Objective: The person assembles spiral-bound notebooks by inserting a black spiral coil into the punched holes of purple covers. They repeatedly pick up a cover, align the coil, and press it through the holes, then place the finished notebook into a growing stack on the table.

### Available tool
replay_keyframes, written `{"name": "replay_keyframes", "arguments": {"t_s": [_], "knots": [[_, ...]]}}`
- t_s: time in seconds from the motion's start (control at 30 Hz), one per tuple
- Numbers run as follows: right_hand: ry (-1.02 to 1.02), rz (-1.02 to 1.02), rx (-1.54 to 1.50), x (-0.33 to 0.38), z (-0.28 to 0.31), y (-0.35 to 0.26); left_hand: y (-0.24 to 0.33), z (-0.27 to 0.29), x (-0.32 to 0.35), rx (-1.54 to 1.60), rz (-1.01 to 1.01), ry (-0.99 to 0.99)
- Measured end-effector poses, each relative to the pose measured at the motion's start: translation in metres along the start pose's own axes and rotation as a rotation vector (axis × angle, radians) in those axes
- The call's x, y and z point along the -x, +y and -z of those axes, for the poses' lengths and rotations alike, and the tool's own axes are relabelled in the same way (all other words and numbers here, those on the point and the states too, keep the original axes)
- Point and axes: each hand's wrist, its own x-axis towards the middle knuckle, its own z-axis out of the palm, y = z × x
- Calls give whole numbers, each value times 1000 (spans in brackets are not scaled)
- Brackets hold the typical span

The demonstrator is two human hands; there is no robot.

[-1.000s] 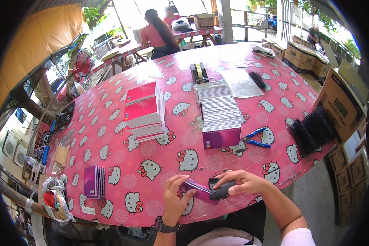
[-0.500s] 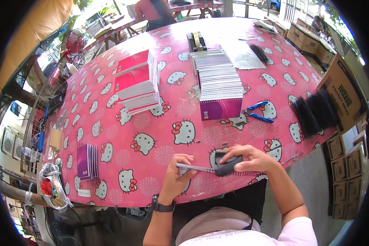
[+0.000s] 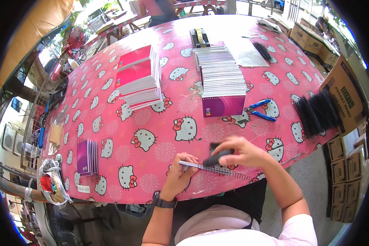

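On a pink patterned worktop [image 3: 123,152], purple spiral notebooks [image 3: 87,158] stand grouped well left of the hands. Ahead and left of the hands is a stack of red-pink notebooks [image 3: 137,78]. The left hand [image 3: 179,174] pinches a thin notebook [image 3: 189,165] seen edge-on, a dark coil [image 3: 235,175] extending rightward from it. Straight ahead runs a row of purple-covered notebooks [image 3: 222,82]. The right hand [image 3: 244,152] curls around a black tool [image 3: 216,160] at the coil; contact is unclear. Ahead and right lie blue-handled pliers [image 3: 261,110], then black coils [image 3: 317,112] beside a cardboard box [image 3: 345,96].
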Motion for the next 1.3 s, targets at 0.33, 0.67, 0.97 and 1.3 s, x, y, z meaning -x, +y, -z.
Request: {"name": "replay_keyframes", "arguments": {"t_s": [0.33,0.67,0.97,1.3], "knots": [[11,-17,-75,-21,-4,-3,2,1,4,44,102,2],[9,-170,336,-36,-11,-10,4,1,-1,-174,108,18],[286,154,702,-24,-35,-39,18,-11,-7,148,103,220],[435,186,362,-36,-64,-51,52,-18,-8,71,29,329]]}}
